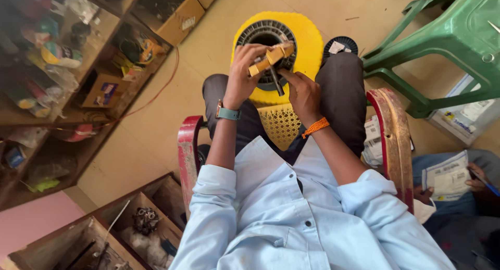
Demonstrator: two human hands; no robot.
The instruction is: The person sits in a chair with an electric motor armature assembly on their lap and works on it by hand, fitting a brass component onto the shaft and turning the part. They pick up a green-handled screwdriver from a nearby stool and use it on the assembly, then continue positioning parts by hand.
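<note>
person is sitting in a red-armed chair (394, 140), one yellow stool (307, 38) standing on the floor between the knees, which is putting the work at lap height right under the head camera. everything below is placed relative to that stool.

one round black stator (265, 35), ring of slots, is lying flat on the stool top, open centre facing up so the bore is reachable from above. a second black round part (341, 43) is lying on the floor just right of the stool, partly hidden by the knee.

one wooden-handled tool (271, 58) is sitting over the stator, handle tilted up to the right, dark shank pointing down toward the near rim.

left hand (242, 72), above the stool's near edge, fingers curled tight round the handle, likely supplying the grip and angle. right hand (302, 93), just beside it, fingers narrow, index tip bearing on the shank, probably steering it. cannot tell whether the shank tip is touching the stator.

further right of the stool: one green plastic chair (458, 35). far right, another person's hand (476, 176) is holding papers.
</note>
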